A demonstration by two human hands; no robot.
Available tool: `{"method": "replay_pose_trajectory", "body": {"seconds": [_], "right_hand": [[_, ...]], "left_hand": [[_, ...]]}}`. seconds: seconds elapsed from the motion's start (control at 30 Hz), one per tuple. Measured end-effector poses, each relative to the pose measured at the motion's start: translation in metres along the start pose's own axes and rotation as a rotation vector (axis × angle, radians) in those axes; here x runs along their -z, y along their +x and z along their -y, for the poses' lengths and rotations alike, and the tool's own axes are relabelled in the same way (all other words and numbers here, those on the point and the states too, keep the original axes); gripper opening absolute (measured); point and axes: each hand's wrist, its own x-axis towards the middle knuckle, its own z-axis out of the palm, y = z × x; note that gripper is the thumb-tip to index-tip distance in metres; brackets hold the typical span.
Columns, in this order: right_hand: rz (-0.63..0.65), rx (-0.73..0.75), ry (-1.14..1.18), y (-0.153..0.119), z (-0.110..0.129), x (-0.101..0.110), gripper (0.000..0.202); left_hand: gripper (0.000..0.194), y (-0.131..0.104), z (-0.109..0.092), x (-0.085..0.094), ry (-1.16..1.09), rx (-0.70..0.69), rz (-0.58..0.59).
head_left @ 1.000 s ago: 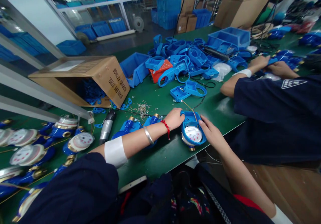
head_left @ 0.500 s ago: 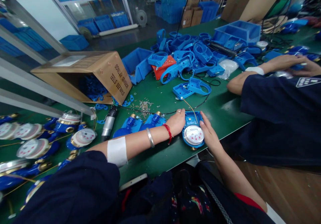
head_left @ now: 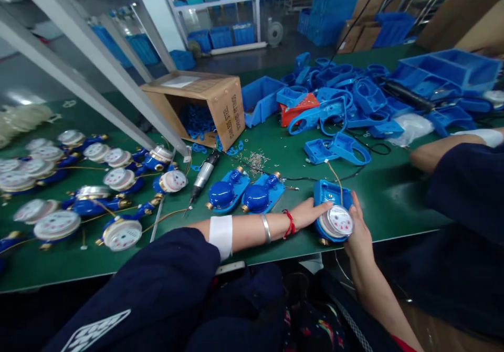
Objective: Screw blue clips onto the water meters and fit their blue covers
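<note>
A water meter (head_left: 339,220) with a round white dial sits in a blue plastic housing (head_left: 325,190) near the table's front edge. My left hand (head_left: 309,213) grips its left side, thumb reaching to the dial's rim. Along the right side, my right hand (head_left: 359,228) is closed round the housing, its fingers partly hidden. A thin yellowish wire (head_left: 335,176) rises from the housing. To the left, two blue meter bodies (head_left: 222,193) lie face down on blue housings. An electric screwdriver (head_left: 203,173) rests beyond my left forearm.
Many water meters (head_left: 128,234) with wires cover the table's left side. A cardboard box (head_left: 226,110) holds small blue parts, with loose screws (head_left: 255,160) scattered before it. Blue housing frames (head_left: 356,97) are heaped at the back. A co-worker's arm (head_left: 444,149) rests at the right.
The view has swung left, bringing more meters into sight. My left hand has slid from the housing's top corner down to its left side by the dial. The right hand still holds on.
</note>
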Motion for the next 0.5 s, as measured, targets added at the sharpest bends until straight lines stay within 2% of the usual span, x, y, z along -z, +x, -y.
{"method": "replay_pose_trajectory", "body": {"seconds": [0.1,0.17,0.23,0.33,0.4,0.5], "right_hand": [[-0.02,0.013,0.03,-0.008,0.0,0.001,0.061],[-0.045,0.049,0.046,-0.016,0.003,0.001,0.058],[-0.066,0.101,0.075,-0.023,0.006,0.003,0.054],[-0.129,0.179,0.13,-0.027,0.013,0.008,0.05],[-0.202,0.225,0.15,-0.026,0.017,0.012,0.046],[-0.283,0.285,0.168,-0.023,0.022,0.016,0.04]], "left_hand": [[0.057,0.002,0.001,-0.006,0.015,-0.083,0.012],[0.059,-0.003,-0.005,-0.004,0.128,-0.121,-0.001],[0.066,-0.015,-0.017,0.001,0.371,-0.208,-0.07],[0.078,-0.038,-0.037,0.006,0.892,-0.415,-0.248],[0.069,-0.049,-0.044,0.005,1.2,-0.495,-0.37],[0.048,-0.051,-0.037,-0.004,1.536,-0.464,-0.546]]}}
